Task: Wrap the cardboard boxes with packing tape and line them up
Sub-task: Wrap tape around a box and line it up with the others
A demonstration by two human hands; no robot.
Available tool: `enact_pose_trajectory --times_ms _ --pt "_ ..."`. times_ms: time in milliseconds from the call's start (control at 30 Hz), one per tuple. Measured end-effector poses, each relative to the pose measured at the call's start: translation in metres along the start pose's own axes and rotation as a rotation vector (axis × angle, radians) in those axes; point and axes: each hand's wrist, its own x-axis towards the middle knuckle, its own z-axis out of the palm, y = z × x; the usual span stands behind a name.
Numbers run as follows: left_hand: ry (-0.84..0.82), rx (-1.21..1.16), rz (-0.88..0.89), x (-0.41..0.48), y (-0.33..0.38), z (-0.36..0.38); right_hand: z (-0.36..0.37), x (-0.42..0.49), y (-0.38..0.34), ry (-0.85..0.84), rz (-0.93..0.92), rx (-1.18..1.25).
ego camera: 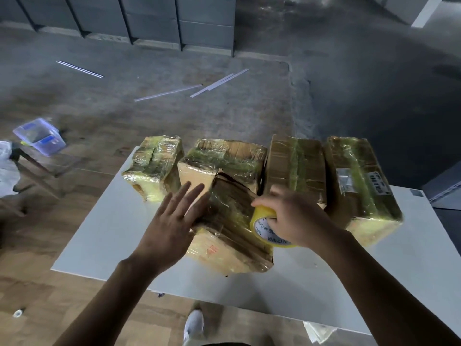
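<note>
Taping a box on the white desk.
Left hand lies flat on the near box, fingers straight and apart. Right hand has its fingers clamped round a yellow tape roll, held against that box's right side. The box sits skewed at mid-desk, just in front of a row of four taped boxes along the far edge.

boxes: brown cardboard under glossy, wrinkled clear film
tape roll: shiny yellow plastic (printed core)
bench: smooth matt white
floor: wood
</note>
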Motion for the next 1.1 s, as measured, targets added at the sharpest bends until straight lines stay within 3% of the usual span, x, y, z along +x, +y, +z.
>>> enact_pose_trajectory --times_ms 167,267,467,633,767,933,1100 --pt "-0.151 0.211 0.254 0.009 0.019 -0.016 -0.002 0.001 0.000 -0.011 0.009 -0.047" --pt "-0.253 0.290 0.245 0.015 0.035 -0.017 -0.002 0.001 0.000 -0.016 -0.005 -0.043" --pt "-0.224 0.250 0.261 0.020 0.054 -0.006 0.002 0.001 0.004 -0.001 -0.044 -0.024" --pt "-0.308 0.204 0.231 0.021 0.039 -0.006 0.008 -0.008 0.025 0.008 -0.108 0.386" --pt "-0.319 0.152 0.189 0.018 0.025 -0.006 0.020 -0.013 0.028 0.017 -0.114 0.464" --pt "-0.283 0.082 0.135 -0.002 0.003 -0.004 0.018 -0.017 0.035 -0.010 -0.136 0.240" --pt "-0.317 0.151 0.091 -0.011 -0.003 -0.004 0.041 -0.029 0.042 -0.203 -0.119 0.083"
